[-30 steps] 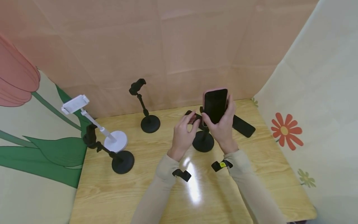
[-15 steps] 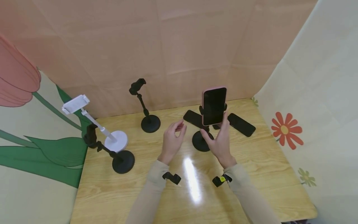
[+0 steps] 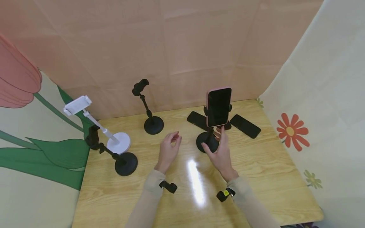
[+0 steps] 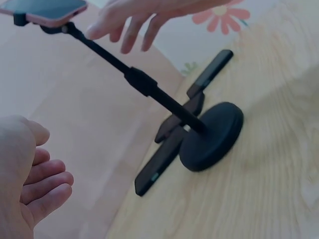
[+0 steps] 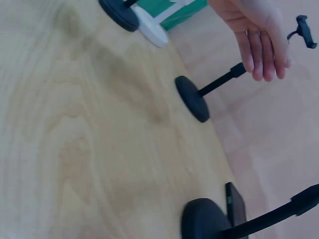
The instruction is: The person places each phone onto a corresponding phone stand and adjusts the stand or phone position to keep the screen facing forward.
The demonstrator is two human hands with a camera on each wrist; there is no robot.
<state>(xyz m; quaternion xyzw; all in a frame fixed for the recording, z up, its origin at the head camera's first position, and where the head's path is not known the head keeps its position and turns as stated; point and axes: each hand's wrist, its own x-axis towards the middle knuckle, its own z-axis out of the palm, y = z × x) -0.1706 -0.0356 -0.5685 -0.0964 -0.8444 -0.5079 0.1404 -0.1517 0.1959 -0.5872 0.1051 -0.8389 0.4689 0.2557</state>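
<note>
A phone in a pink case (image 3: 218, 107) stands upright, clamped in a black stand with a round base (image 3: 207, 142) at mid-table. My right hand (image 3: 218, 148) hovers just below the phone, in front of the stand's pole, fingers straight and holding nothing. To the left of the base my left hand (image 3: 170, 144) floats above the table with loosely curled, empty fingers. The left wrist view shows the left hand (image 4: 30, 184) at the lower left, the stand's pole (image 4: 149, 89) and base (image 4: 212, 137), and the right hand (image 4: 149, 15) under the phone (image 4: 45, 10).
Black phones (image 3: 199, 120) (image 3: 245, 126) lie flat on the wooden table (image 3: 256, 177) behind the stand. A second black stand (image 3: 154, 125) sits at the back, with a white stand (image 3: 118, 142) and a third black stand (image 3: 125, 163) at the left. Paper walls enclose the table.
My right hand has let go of the phone and dropped back toward me. The left hand has drawn back from the stand too. The phone stays clamped in the stand.
</note>
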